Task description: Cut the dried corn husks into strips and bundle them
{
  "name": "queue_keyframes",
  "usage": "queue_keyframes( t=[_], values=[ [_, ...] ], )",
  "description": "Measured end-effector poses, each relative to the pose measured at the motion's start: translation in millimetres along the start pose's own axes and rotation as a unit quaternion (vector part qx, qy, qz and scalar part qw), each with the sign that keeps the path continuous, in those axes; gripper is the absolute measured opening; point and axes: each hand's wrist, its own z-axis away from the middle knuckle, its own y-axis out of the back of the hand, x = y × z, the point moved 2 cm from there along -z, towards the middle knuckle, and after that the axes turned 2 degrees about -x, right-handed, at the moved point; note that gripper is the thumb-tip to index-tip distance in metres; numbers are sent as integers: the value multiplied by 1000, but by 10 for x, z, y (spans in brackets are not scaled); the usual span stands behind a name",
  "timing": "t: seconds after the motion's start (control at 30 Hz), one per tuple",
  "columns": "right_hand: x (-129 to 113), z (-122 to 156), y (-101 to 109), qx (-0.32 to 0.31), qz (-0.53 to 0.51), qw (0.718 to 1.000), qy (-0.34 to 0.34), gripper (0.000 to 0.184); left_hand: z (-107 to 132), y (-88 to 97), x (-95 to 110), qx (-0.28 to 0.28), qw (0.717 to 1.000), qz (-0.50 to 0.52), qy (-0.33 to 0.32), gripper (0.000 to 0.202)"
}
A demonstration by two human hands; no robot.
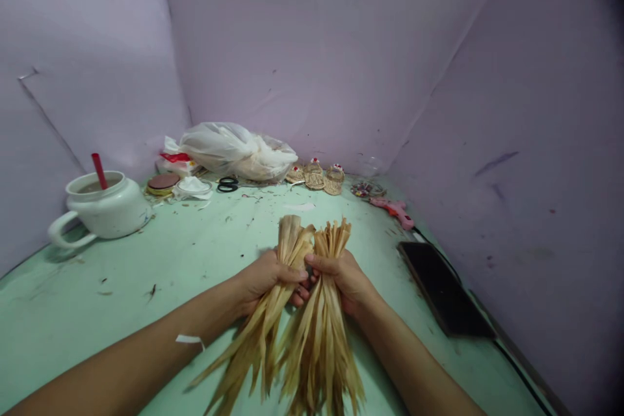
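My left hand point(277, 279) is closed round a bundle of dry, straw-coloured leaf strips point(263, 325), its thumb pressed across the front. A second bundle of the same dry leaf strips point(322, 338) is gripped in my right hand point(341, 276). The two fists meet in the middle, with fingers touching. Both bundles stick up a little above the hands, and their long loose ends fan out below towards me. A small white strip point(190, 339) lies against my left forearm.
On the green tabletop point(195, 260) stand a white mug point(110, 208) with a red stick, black-handled scissors point(227, 184), a white plastic bag point(238, 149), small woven slippers point(314, 175), a pink glue gun point(397, 209) and a black phone point(443, 289) with a cable. Lilac walls point(302, 45) enclose it.
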Motion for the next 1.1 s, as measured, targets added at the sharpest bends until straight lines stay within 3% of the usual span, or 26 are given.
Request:
queue_keyframes(
  t=[0.2, 0.47, 0.57, 0.7, 0.8, 0.97, 1.1],
  values=[
    [-63, -10, 45, 39, 14, 999, 11, 28, 4, 46, 51, 46, 998, 36, -15, 17],
    [-120, 9, 49, 41, 19, 998, 36, 28, 11, 34, 87, -23, 991, 121, -54, 34],
    [-73, -3, 54, 42, -13, 999, 12, 28, 12, 37, 91, -11, 991, 130, -41, 31],
    [34, 5, -1, 23, -55, 997, -46, 28, 7, 46, 71, 24, 989, 146, -12, 18],
    [71, 36, -69, 2, -56, 998, -38, 29, -3, 45, 49, 33, 989, 139, -28, 16],
    [25, 85, -115, 2, -27, 999, -17, 38, -1, 46, 34, 78, 986, 114, -97, 31],
    [-26, 96, -122, -25, -32, 999, -20, 42, 33, 20, 66, 47, 989, 111, -88, 40]
  ],
)
